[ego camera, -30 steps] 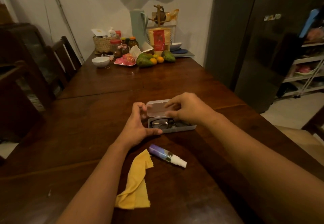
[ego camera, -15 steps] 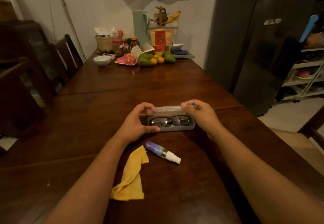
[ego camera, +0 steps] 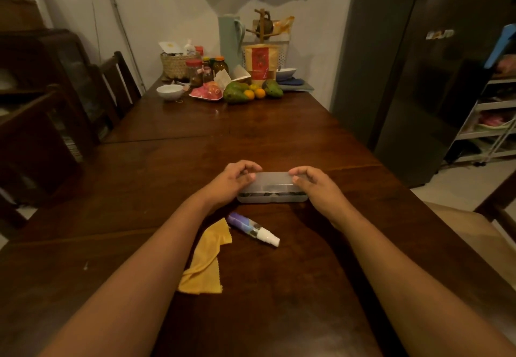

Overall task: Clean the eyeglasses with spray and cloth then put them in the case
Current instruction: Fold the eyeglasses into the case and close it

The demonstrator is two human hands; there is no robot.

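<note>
A grey translucent glasses case (ego camera: 272, 189) lies on the dark wooden table (ego camera: 279, 138), its lid lowered almost flat with a thin gap at the front. The eyeglasses (ego camera: 269, 195) show only as a dark strip through that gap. My left hand (ego camera: 233, 182) grips the case's left end, fingers on the lid. My right hand (ego camera: 318, 186) grips the right end the same way. A purple spray bottle (ego camera: 251, 227) with a white nozzle lies nearer me, beside a crumpled yellow cloth (ego camera: 205, 261).
At the table's far end stand a white bowl (ego camera: 169, 92), a woven basket (ego camera: 174, 63), jars, a green jug (ego camera: 229, 41) and fruit (ego camera: 237, 92). Chairs (ego camera: 117, 83) line the left side. A dark refrigerator (ego camera: 435, 71) and a shelf rack (ego camera: 494, 122) stand on the right.
The lid has come down from upright to nearly flat over the eyeglasses. Both hands moved to the case's two ends and now press on the lid.
</note>
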